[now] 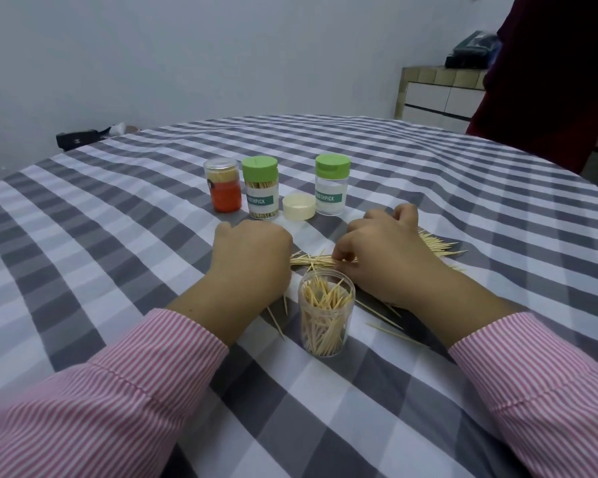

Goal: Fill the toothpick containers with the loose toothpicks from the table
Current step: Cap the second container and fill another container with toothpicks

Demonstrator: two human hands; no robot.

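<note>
An open clear container [326,315], partly filled with toothpicks, stands on the table between my wrists. Behind it lies a pile of loose toothpicks [313,261], and more spread to the right [439,246]. My right hand [387,257] pinches toothpicks at the pile with curled fingers. My left hand [252,257] is curled at the pile's left end; its fingertips are hidden. Farther back stand a clear-lidded orange-labelled container [223,186], a green-lidded full container [261,188] and a green-lidded empty container [331,184]. A cream lid [299,206] lies between them.
The table carries a grey and white checked cloth [118,236]. A few stray toothpicks [384,320] lie near my right wrist. A person in dark red [549,81] stands at the far right. A black item [78,139] sits by the far left edge.
</note>
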